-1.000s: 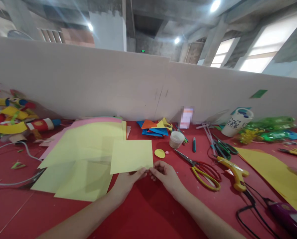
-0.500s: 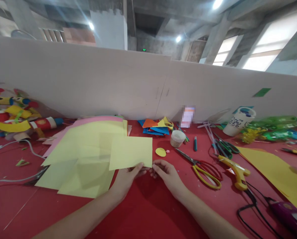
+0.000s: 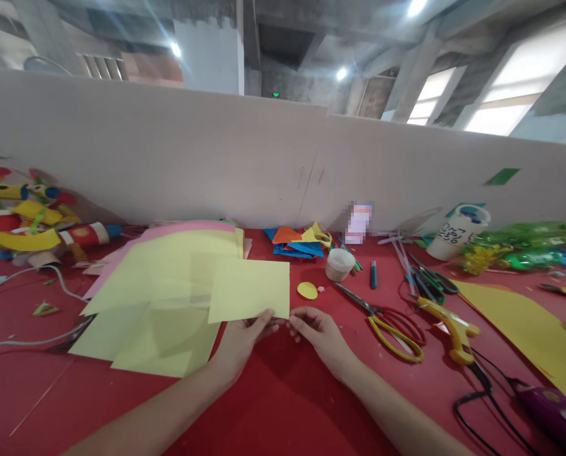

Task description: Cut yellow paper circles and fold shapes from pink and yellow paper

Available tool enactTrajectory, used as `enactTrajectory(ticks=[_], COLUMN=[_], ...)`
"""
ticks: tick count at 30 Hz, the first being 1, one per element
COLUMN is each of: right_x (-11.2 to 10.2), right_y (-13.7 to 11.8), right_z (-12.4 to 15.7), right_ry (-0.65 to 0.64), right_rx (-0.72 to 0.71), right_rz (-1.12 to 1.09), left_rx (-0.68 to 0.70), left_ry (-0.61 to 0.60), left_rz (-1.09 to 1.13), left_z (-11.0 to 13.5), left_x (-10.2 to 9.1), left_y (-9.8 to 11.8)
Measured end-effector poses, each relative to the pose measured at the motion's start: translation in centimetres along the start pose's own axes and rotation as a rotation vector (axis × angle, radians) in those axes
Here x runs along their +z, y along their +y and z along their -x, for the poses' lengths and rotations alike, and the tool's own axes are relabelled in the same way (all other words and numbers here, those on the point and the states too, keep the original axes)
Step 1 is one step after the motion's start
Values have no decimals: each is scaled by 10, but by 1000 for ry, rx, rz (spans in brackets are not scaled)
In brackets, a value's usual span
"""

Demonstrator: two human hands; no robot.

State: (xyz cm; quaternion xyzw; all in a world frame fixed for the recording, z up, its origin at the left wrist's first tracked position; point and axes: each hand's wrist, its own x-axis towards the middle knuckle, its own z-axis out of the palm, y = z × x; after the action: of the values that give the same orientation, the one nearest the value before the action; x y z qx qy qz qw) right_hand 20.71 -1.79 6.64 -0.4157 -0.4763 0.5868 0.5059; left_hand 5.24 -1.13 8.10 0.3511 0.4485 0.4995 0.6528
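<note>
A rectangular sheet of pale yellow paper (image 3: 249, 288) is held up over the red table. My left hand (image 3: 245, 339) grips its lower edge, thumb on top and fingers underneath. At the sheet's lower right corner, my right hand (image 3: 318, 332) pinches with thumb and forefinger. Behind and left of it lies a stack of larger yellow sheets (image 3: 135, 285), with a pink sheet (image 3: 192, 226) showing at the back. A yellow paper oval (image 3: 307, 291) rests just beyond my right hand, beside a tiny pink piece (image 3: 321, 289).
Scissors (image 3: 387, 323) and a yellow glue gun (image 3: 449, 323) with its cord lie on the right. A small white tub (image 3: 340, 264) stands near coloured paper scraps (image 3: 295, 244). Farther right are orange-yellow sheets (image 3: 525, 335) and green plastic bottles (image 3: 530, 247). Paper toys (image 3: 36, 215) fill the left back.
Both hands keep their hold on the sheet almost unmoved. The whole view has shifted very slightly.
</note>
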Motion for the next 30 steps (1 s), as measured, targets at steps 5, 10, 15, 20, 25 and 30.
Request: enactTrajectory(ticks=[5, 10, 15, 20, 25, 30], right_x=[1, 3, 4, 5, 5, 5], right_y=[-1, -3, -3, -2, -2, -4], right_z=[0, 1, 2, 2, 2, 3], right_ry=[21, 41, 22, 27, 35, 56], right_rx=[7, -4, -10, -40, -58, -86], right_rz=[38, 92, 48, 91, 153, 196], left_rx=[29, 35, 59, 76, 104, 187], left_ry=[-12, -28, -31, -9, 52, 105], left_rz=[-62, -184, -201, -232, -347, -388], left_z=[2, 6, 5, 3, 5, 9], left_x=[0, 3, 1, -4, -1, 1], left_y=[1, 3, 1, -3, 0, 3])
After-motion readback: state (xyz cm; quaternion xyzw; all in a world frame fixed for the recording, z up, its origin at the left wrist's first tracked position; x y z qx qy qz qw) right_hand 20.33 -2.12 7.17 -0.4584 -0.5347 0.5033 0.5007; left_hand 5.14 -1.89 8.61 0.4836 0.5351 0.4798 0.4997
